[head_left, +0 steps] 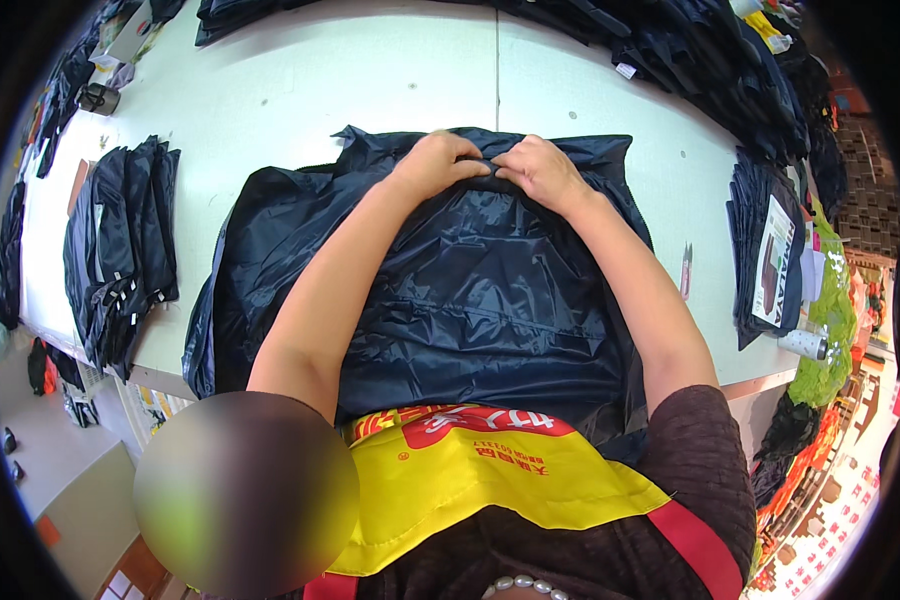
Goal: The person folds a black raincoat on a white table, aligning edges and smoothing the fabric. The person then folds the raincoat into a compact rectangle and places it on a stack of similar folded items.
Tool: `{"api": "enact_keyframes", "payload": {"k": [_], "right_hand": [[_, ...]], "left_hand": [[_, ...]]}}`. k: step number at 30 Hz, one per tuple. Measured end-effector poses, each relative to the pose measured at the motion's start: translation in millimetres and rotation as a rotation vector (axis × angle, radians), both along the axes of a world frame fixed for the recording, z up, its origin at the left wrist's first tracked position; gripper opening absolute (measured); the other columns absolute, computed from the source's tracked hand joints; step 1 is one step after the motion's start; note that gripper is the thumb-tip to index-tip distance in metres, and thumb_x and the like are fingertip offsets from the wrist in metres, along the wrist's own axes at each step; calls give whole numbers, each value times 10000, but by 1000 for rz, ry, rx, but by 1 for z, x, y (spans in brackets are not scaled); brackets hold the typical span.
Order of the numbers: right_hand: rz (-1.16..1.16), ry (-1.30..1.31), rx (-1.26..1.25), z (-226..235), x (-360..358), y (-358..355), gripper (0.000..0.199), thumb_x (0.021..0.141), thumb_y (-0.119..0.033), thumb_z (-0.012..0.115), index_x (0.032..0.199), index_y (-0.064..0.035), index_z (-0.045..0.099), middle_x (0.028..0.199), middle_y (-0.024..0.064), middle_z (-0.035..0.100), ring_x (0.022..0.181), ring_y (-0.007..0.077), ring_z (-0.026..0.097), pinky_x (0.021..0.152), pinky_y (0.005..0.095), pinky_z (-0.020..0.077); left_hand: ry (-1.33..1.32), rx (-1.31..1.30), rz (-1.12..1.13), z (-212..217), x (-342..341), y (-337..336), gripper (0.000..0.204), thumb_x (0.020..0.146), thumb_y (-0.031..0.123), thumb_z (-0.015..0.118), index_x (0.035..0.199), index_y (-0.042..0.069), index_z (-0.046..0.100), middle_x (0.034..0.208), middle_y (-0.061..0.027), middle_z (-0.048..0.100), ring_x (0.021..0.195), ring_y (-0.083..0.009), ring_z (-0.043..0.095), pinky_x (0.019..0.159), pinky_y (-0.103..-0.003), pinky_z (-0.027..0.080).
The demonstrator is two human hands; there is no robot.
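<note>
A shiny dark navy jacket (pixel 470 270) lies spread out in front of me, its lower part reaching over the table's near edge. Both my hands meet at its far side, around the collar. My left hand (pixel 437 165) pinches the fabric between thumb and fingers. Close beside it, my right hand (pixel 542 175) grips the same edge, fingertips pressed together. A small dark fold shows between the two sets of fingertips. Zipper teeth seem to run along the jacket's far left edge.
Folded dark garments (pixel 125 250) are stacked at the left, with a dark cup (pixel 98 98) beyond them. More dark garments (pixel 690 60) line the far side. A slim cutter (pixel 686 270) lies right of the jacket, near a dark garment pile (pixel 750 250) and a white bottle (pixel 802 344).
</note>
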State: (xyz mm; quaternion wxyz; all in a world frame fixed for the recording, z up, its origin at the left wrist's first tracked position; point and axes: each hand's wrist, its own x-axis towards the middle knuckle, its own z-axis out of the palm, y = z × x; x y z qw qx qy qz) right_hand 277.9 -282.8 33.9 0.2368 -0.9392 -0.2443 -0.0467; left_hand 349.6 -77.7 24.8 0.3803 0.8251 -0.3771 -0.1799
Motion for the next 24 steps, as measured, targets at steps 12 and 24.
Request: {"api": "enact_keyframes", "payload": {"k": [12, 24], "right_hand": [[-59, 236, -51, 3, 37, 0, 189, 814, -200, 625, 923, -45, 623, 861, 104, 639, 816, 272, 616, 724, 349, 494], [-57, -12, -232, -4, 66, 16, 188, 791, -186, 604, 873, -31, 535, 886, 145, 624, 824, 304, 623, 711, 381, 522]], "left_hand": [[-823, 21, 227, -15, -71, -7, 322, 745, 109, 608, 1064, 69, 620, 1048, -37, 621, 939, -193, 553, 813, -349, 423], [-682, -36, 244, -22, -62, -8, 319, 775, 94, 620, 1094, 94, 630, 1071, -14, 607, 1033, -197, 523, 992, -567, 303]]}}
